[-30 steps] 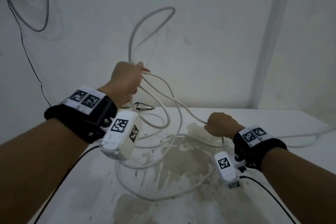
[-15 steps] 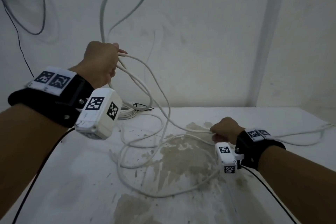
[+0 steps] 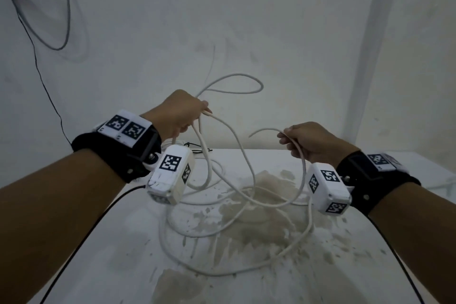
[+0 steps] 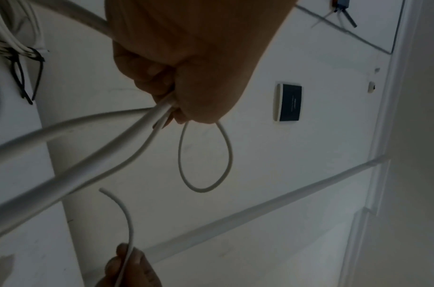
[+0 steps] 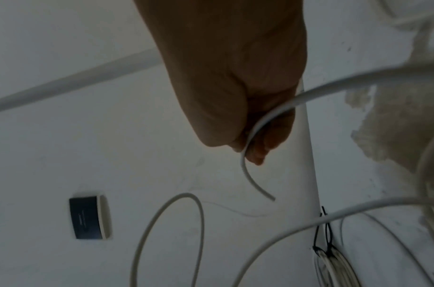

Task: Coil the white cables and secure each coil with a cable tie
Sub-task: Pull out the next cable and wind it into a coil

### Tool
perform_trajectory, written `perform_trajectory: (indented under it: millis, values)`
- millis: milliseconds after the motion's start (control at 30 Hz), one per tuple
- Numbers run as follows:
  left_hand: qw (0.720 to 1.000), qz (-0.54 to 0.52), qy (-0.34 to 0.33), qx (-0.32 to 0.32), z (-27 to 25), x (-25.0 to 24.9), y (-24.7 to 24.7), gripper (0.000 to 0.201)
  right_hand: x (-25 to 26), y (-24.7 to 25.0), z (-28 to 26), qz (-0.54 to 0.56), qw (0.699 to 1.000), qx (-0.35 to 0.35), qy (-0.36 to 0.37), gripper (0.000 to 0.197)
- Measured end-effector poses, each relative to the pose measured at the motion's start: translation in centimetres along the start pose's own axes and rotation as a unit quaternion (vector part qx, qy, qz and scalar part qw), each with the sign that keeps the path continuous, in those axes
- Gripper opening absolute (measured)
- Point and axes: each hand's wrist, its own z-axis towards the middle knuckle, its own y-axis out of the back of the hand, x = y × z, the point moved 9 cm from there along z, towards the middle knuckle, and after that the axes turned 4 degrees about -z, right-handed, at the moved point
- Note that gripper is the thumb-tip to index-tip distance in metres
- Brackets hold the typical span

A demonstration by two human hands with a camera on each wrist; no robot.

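Your left hand clenches several loops of the white cable, raised above the table; your right hand pinches its free end alongside.

stained white table, thin black wire on wall, dark wall plate

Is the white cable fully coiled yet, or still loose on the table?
Still mostly loose. The left hand grips a few loops of the white cable, the right hand pinches its free end, and slack sprawls on the table.

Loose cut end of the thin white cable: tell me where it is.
In the head view, the cable's free end hangs in mid-air at centre, just left of the right hand that pinches it, above the stained white table.
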Motion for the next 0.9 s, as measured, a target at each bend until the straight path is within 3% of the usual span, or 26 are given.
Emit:
perform_trajectory:
  millis: [100,200,267,300,400,500,533,667,767,833,900]
  values:
    - [0.998,0.053,-0.016,0.044,1.4,-2.0,-2.0,0.027,-0.9,2.0,0.5,-0.017,0.999,-0.019,-0.021,0.029]
    - [0.984,0.134,-0.009,0.119,2.2,-4.1,-5.3,0.06,-0.8,4.7,0.8,-0.065,0.995,-0.079,-0.022,0.028]
    - [0.976,0.156,0.005,0.149,2.9,-4.3,-7.5,0.071,-1.0,7.7,0.9,-0.091,0.986,-0.133,-0.041,0.022]
    - [0.978,0.142,0.01,0.154,3.5,-4.1,-8.4,0.067,-1.1,9.2,0.8,-0.118,0.979,-0.159,-0.052,0.018]
    - [0.988,0.099,0.011,0.117,5.5,-2.7,-9.6,0.027,-0.6,13.2,-0.2,-0.242,0.943,-0.218,-0.067,0.012]
    - [0.99,0.116,0.023,0.08,6.3,-0.4,-9.5,0.023,0.3,14.7,-1.6,-0.377,0.894,-0.232,-0.069,0.02]
    - [0.989,0.117,0.033,0.083,6.7,0.8,-9.6,0.024,0.5,14.7,-1.6,-0.381,0.894,-0.228,-0.064,0.019]
    - [0.959,0.251,0.062,0.115,6.7,5.6,-9.0,0.027,1.2,12.0,-1.5,-0.135,0.979,-0.154,-0.018,0.023]
    - [0.91,0.389,0.063,0.133,5.9,7.5,-8.3,0.024,3.1,9.3,-2.1,0.053,0.994,-0.097,0.013,0.025]
    - [0.925,0.35,0.026,0.148,3.7,6.5,-8.9,0.031,4.5,7.9,-2.3,0.167,0.981,-0.089,0.032,0.026]
    - [0.961,0.174,0.055,0.209,0.2,5.4,-11.0,0.043,5.8,6.3,-2.5,0.259,0.959,-0.098,0.053,0.026]
